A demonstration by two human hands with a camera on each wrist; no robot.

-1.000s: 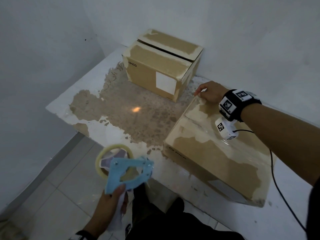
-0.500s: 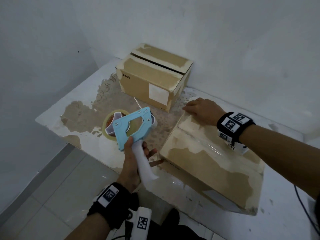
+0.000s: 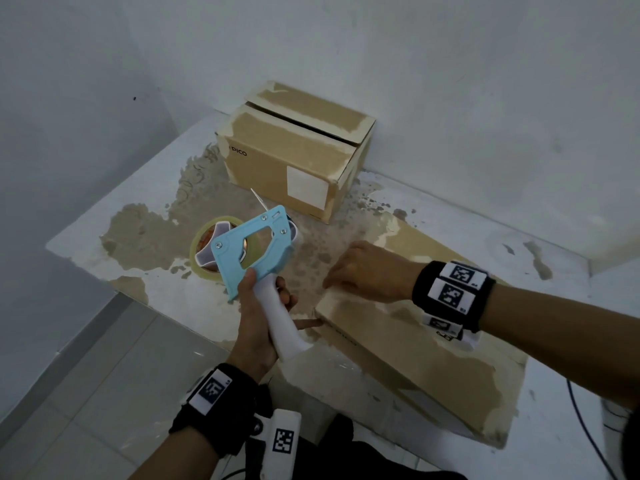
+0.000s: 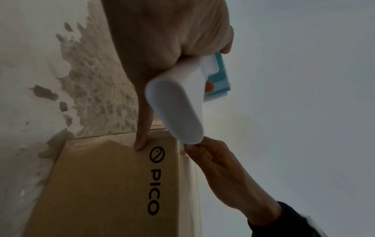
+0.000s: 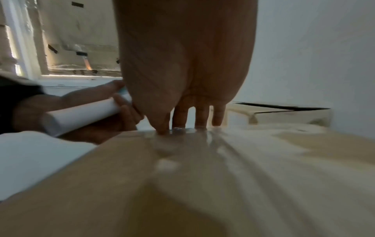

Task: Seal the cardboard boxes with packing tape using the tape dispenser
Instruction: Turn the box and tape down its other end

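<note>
My left hand grips the white handle of a light-blue tape dispenser and holds it upright over the table, just left of the near box. In the left wrist view one finger of that hand reaches out and touches the box's side by the PICO print. The near cardboard box lies flat with clear tape along its top. My right hand presses straight fingers down on the box's left end. A second box stands at the back, with a dark gap between its flaps.
The worn table sits in a corner between white walls. Its front-left edge drops to a tiled floor. A dark cable trails off at the right. Bare table surface lies between the two boxes.
My left hand raised the dispenser from below the table's edge to over the table beside the near box. My right hand slid along the box top toward its left end.
</note>
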